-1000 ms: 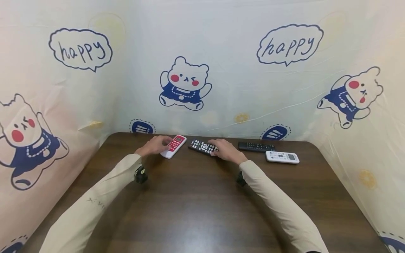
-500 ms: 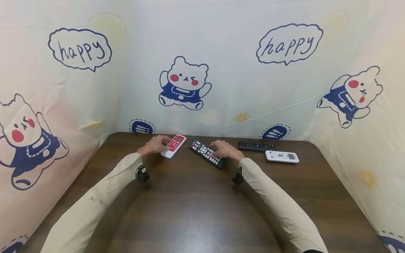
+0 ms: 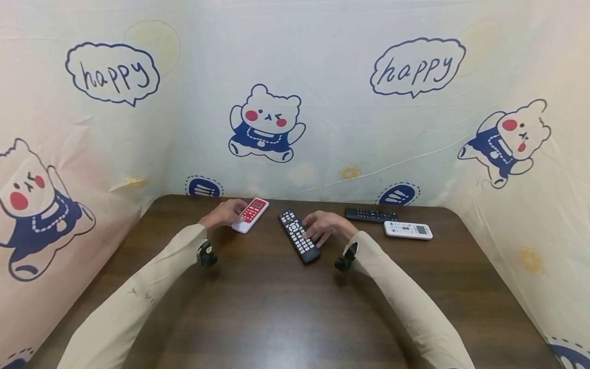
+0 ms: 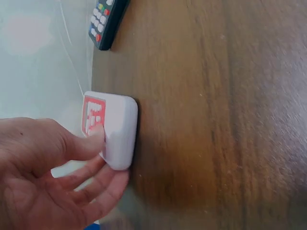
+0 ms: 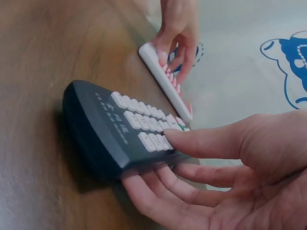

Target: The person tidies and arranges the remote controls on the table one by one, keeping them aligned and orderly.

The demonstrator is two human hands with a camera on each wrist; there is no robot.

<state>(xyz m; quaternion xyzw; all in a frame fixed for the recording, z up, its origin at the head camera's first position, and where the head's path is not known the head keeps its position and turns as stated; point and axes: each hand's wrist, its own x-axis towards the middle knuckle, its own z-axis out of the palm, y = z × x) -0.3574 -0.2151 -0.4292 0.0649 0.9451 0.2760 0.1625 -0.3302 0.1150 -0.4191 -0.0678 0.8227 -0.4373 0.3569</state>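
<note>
My left hand [image 3: 225, 213] pinches a white remote control with a red keypad [image 3: 251, 214] at the far left of the table. In the left wrist view its thumb presses on the red face while the fingers lie along the side edge. My right hand [image 3: 326, 225] grips a black remote control with white buttons [image 3: 298, 234]. The right wrist view shows the thumb [image 5: 206, 142] on the buttons and the other fingers along the remote's side. This black remote slants with its lower end toward me, to the right of the red-and-white one.
Right of my right hand lie a second black remote control [image 3: 371, 215] and, just in front of it, a white one with a small screen [image 3: 408, 230]. A printed curtain [image 3: 322, 169] rises behind the brown table [image 3: 276, 307] and along both sides.
The black remote has turned from lying nearly crosswise to a steeper slant, its near end swinging toward me with my right hand. My left hand and the red-and-white remote stay put.
</note>
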